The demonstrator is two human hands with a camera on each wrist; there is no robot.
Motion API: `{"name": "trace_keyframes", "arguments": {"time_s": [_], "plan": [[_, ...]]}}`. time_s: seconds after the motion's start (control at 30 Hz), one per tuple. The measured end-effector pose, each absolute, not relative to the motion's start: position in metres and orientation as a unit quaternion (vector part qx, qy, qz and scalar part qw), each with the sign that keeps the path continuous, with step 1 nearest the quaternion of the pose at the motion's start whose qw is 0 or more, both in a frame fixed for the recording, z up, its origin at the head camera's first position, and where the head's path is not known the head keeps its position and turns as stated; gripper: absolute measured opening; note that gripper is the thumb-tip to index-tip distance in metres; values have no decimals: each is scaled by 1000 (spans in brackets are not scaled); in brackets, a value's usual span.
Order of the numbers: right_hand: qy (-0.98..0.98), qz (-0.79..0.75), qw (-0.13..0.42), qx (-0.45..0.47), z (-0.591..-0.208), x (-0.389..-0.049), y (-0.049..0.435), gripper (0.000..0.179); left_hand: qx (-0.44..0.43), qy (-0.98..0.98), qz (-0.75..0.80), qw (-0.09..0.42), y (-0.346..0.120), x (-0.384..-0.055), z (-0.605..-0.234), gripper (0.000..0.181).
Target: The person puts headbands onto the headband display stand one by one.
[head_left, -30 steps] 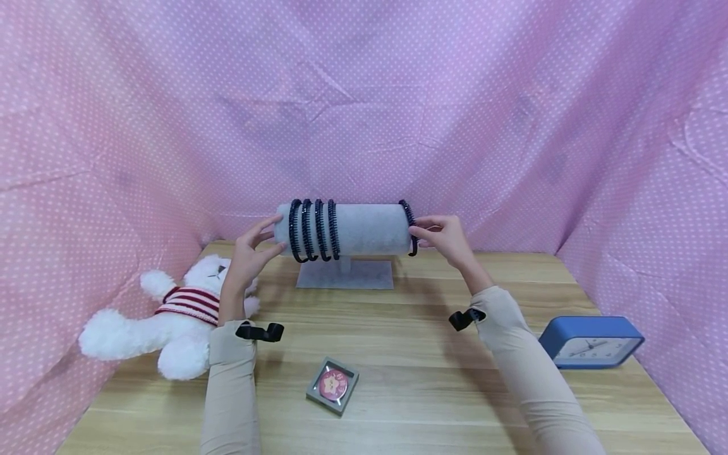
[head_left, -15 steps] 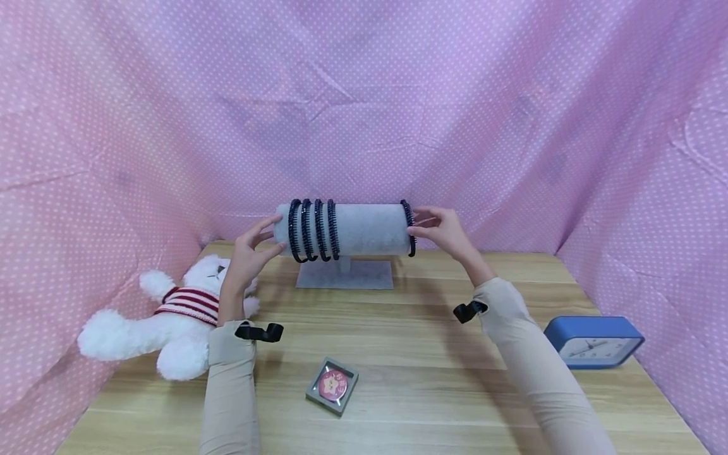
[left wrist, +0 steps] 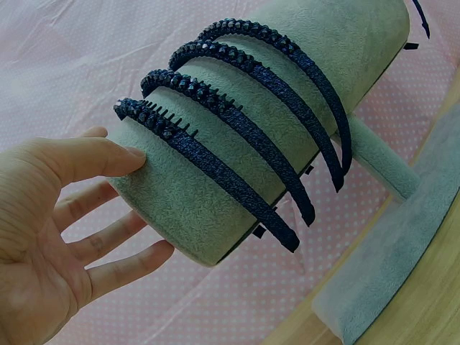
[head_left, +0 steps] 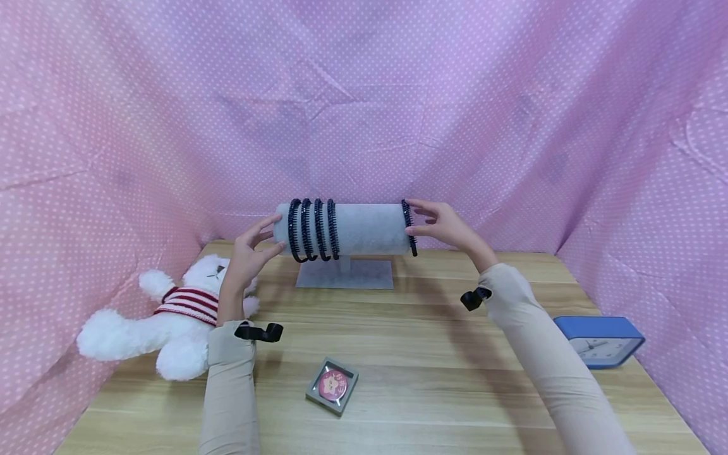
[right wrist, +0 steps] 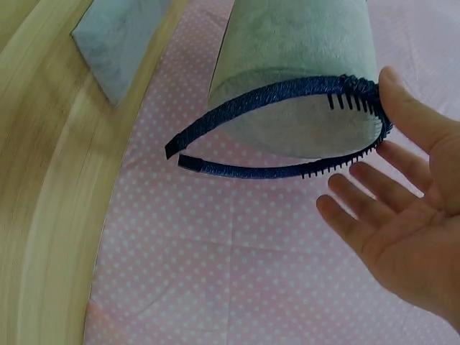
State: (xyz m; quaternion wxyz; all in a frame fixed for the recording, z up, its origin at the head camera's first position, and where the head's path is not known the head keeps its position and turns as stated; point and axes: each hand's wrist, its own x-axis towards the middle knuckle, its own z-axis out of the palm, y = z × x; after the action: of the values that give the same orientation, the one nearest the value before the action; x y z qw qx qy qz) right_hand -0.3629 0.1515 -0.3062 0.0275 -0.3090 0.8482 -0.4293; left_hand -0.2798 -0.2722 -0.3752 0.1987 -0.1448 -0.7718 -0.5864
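A grey plush headband stand [head_left: 370,229] holds a horizontal cylinder on a flat base. Several dark headbands [head_left: 318,229] with beaded tops and comb teeth sit spaced along its left half. At the cylinder's left end, my left hand [head_left: 247,259] grips the rim, thumb [left wrist: 122,158] on the plush side and the other fingers around the end face. Another dark navy headband [right wrist: 266,95] overlaps the right end, its two tips pointing away from the fingers. My right hand [head_left: 446,226] pinches this headband near its beaded top between thumb and index finger; the other fingers are spread.
A white teddy bear [head_left: 182,341] in a striped sweater lies left, partly behind the left arm. A small grey framed box [head_left: 332,387] with a pink round piece lies at front. A blue clock [head_left: 600,341] stands right. Pink dotted cloth [head_left: 364,126] surrounds the wooden table [head_left: 398,328].
My right hand has turned and its index finger has risen to the headband's top. The headband has shifted slightly, and the right forearm has swung outward. The left hand stays put.
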Motion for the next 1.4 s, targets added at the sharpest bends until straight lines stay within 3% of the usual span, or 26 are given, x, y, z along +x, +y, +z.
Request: {"name": "trace_keyframes", "arguments": {"time_s": [0.27, 1.03, 1.4], "plan": [[833, -435, 57, -339, -309, -368, 155, 67, -147, -768, -591, 199, -271, -279, -375, 57], [823, -464, 46, -325, -318, -373, 150, 68, -157, -768, -586, 205, -273, -280, -376, 56], [839, -415, 56, -346, -299, -367, 149, 74, -168, -764, -585, 214, -272, -280, -376, 56]]}}
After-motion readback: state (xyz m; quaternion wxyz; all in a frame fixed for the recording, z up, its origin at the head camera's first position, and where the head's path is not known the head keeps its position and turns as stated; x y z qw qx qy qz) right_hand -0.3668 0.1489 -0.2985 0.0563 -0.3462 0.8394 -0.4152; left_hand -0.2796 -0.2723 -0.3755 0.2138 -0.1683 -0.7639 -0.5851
